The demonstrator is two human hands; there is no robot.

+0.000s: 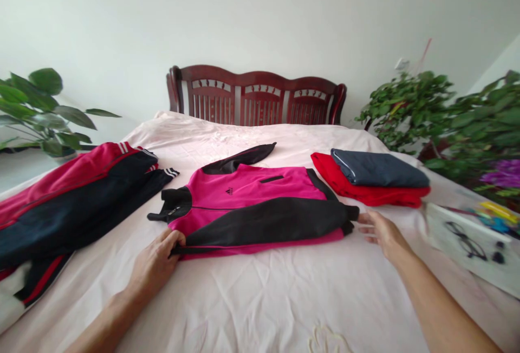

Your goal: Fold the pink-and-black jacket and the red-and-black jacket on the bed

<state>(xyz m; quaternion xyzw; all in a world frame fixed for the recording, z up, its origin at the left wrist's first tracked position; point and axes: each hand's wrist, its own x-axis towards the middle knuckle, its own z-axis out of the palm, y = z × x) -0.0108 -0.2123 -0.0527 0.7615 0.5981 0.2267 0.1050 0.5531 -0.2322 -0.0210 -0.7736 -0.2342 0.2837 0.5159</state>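
A pink jacket with black sleeves and collar (252, 190) lies flat in the middle of the bed, one black sleeve folded across its front. My left hand (156, 261) pinches the jacket's near left shoulder edge, fingers closed on the fabric. My right hand (379, 231) rests at the cuff end of the folded sleeve with fingers stretched out and apart, touching or just short of the cuff.
A pale pink sheet (260, 299) covers the bed. A red and dark blue striped tracksuit (65, 196) lies at the left. Folded red and dark grey garments (371, 177) are stacked at the right. A wooden headboard (255, 96), potted plants (439, 115) and a white box (471, 247) surround the bed.
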